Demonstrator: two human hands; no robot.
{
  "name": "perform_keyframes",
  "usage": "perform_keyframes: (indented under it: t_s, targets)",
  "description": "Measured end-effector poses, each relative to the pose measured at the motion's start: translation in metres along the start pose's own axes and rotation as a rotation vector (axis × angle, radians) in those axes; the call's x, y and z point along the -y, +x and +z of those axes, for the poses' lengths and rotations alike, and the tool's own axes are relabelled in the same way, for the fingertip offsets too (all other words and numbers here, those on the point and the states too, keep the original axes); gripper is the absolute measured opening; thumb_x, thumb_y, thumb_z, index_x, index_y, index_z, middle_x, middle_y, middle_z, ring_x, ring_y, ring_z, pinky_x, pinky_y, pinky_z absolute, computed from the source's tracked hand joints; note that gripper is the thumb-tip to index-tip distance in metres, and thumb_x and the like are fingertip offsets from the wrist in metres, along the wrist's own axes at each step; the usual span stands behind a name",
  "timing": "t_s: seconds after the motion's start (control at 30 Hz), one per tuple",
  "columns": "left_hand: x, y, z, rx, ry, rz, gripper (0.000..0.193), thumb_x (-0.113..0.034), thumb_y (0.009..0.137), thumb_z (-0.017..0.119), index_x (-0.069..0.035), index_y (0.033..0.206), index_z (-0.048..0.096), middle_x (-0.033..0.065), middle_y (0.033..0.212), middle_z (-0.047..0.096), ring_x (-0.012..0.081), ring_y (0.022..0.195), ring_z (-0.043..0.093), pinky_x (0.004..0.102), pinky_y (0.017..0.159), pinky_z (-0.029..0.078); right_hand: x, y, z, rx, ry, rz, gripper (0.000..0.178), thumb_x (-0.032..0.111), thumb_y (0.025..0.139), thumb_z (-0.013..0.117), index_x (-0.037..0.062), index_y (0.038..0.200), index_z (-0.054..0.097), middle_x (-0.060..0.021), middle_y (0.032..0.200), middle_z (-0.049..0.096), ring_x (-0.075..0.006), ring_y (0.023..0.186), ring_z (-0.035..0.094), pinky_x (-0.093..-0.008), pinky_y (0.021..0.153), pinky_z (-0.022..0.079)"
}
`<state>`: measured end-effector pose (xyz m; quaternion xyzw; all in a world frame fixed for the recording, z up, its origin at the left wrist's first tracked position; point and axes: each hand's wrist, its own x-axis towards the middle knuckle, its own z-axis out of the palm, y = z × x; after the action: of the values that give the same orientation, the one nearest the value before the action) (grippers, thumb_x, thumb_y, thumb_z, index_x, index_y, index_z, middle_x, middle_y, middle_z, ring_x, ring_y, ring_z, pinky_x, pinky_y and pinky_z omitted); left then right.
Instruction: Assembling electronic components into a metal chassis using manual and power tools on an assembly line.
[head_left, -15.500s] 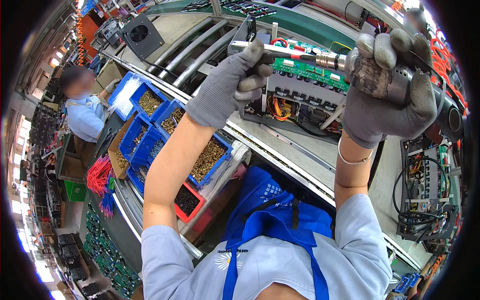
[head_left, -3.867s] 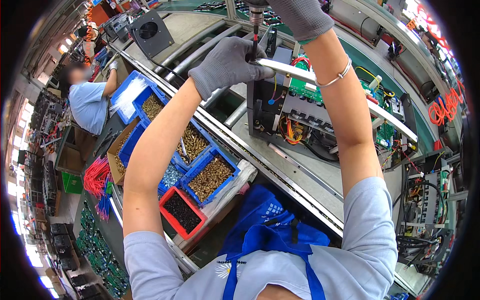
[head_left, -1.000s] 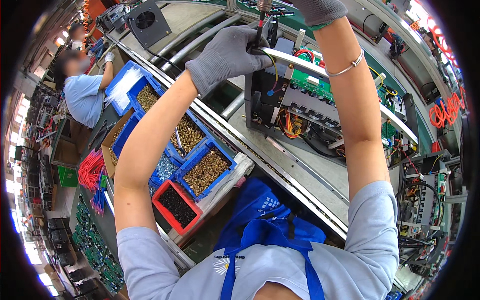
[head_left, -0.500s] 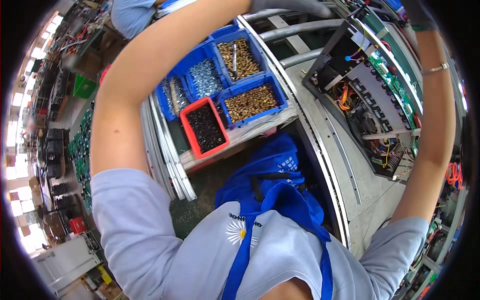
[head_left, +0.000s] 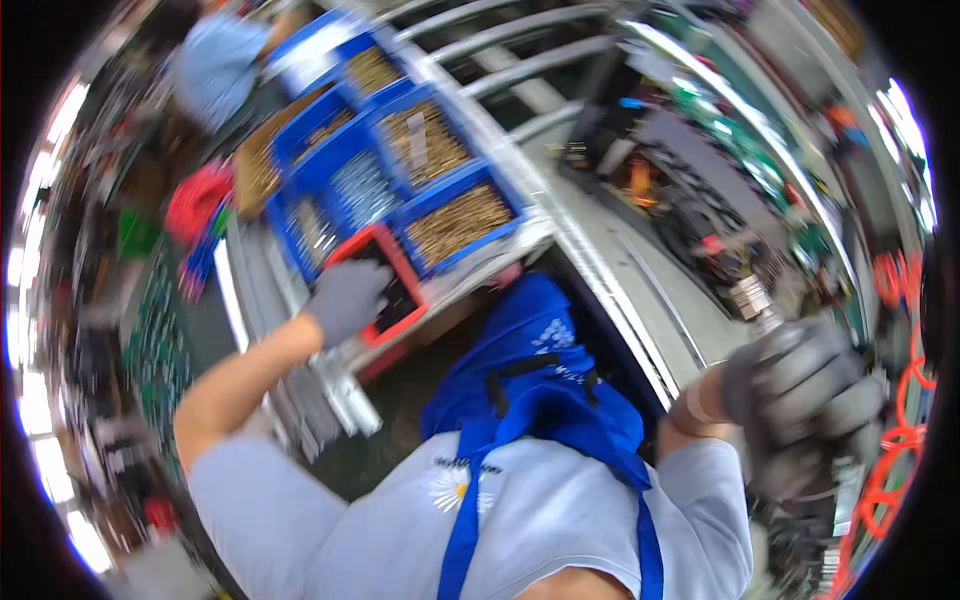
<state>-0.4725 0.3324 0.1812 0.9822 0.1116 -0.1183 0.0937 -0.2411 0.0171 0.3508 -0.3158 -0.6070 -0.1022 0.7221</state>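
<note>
My left hand [head_left: 350, 298], in a grey glove, reaches into a small red bin [head_left: 411, 318] of black parts. Its fingertips are blurred against the dark contents, so their grip does not show. On the right side my gloved right hand [head_left: 805, 395] is wrapped round a power screwdriver [head_left: 752, 298], whose metal nose points up and away. Beyond that tool lies an open dark metal chassis [head_left: 690, 185] with green circuit boards and orange wires inside.
Blue bins [head_left: 440, 262] of brass-coloured and silver fasteners stand beside the red bin. Metal strips [head_left: 335, 400] lie left of them. An orange coiled hose [head_left: 905, 440] hangs at the far right. Another person in a blue cap [head_left: 215, 70] is at the upper left.
My left hand has come down and back from the top into the red bin. My right hand has dropped from the upper right and now shows a power screwdriver in its grip.
</note>
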Motion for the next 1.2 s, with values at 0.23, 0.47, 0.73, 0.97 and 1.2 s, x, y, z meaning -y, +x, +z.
perform_keyframes:
  t_s: [0.23, 0.47, 0.73, 0.97, 1.2]
  targets:
    - [0.009, 0.002, -0.015, 0.051, -0.149, -0.016, 0.022, -0.03, 0.079, 0.072, -0.008, 0.079, 0.07, 0.0151, 0.074, 0.066, 0.0356, 0.074, 0.065, 0.0453, 0.066, 0.05, 0.072, -0.065, -0.027, -0.231, -0.359, -0.099, 0.045, 0.007, 0.087, 0.067, 0.0097, 0.127, 0.047, -0.004, 0.076, 0.049, -0.0174, 0.053, 0.056, -0.0325, 0.052, 0.052]
    - [-0.017, 0.023, -0.084, 0.077, -0.178, 0.026, 0.021, -0.023, 0.076, 0.076, -0.003, 0.08, 0.072, 0.0133, 0.065, 0.065, 0.0252, 0.061, 0.065, 0.0375, 0.059, 0.049, 0.094, -0.085, -0.042, -0.442, -0.337, -0.135, 0.044, 0.009, 0.087, 0.065, 0.0061, 0.127, 0.047, -0.0073, 0.084, 0.049, -0.0163, 0.058, 0.059, -0.0362, 0.056, 0.055]
    - [-0.205, 0.116, -0.14, 0.255, -1.205, 0.19, 0.034, -0.017, 0.097, 0.051, 0.008, 0.119, 0.058, 0.0155, 0.098, 0.067, 0.0174, 0.08, 0.069, 0.0238, 0.061, 0.055, 0.086, -0.078, -0.047, -0.428, -0.209, -0.144, 0.045, 0.009, 0.088, 0.063, 0.0041, 0.129, 0.046, -0.0106, 0.091, 0.053, -0.0179, 0.065, 0.062, -0.0377, 0.059, 0.057]
    - [-0.308, 0.169, -0.094, 0.629, -1.758, 0.245, 0.05, -0.047, 0.094, 0.059, 0.0, 0.109, 0.056, 0.0081, 0.085, 0.061, 0.0098, 0.067, 0.059, 0.0179, 0.05, 0.046, 0.107, -0.078, -0.066, -0.406, -0.334, -0.169, 0.048, 0.014, 0.09, 0.063, 0.0053, 0.133, 0.046, -0.0074, 0.086, 0.046, -0.0136, 0.053, 0.051, -0.0319, 0.049, 0.046]
    - [-0.336, 0.181, -0.087, 0.776, -2.024, 0.11, 0.036, -0.042, 0.095, 0.058, -0.006, 0.099, 0.058, 0.0014, 0.074, 0.057, 0.0077, 0.055, 0.053, 0.017, 0.04, 0.039, 0.108, -0.083, -0.094, -0.347, -0.377, -0.192, 0.051, 0.016, 0.091, 0.063, 0.0051, 0.137, 0.043, -0.0124, 0.105, 0.053, -0.0136, 0.058, 0.055, -0.033, 0.053, 0.052]
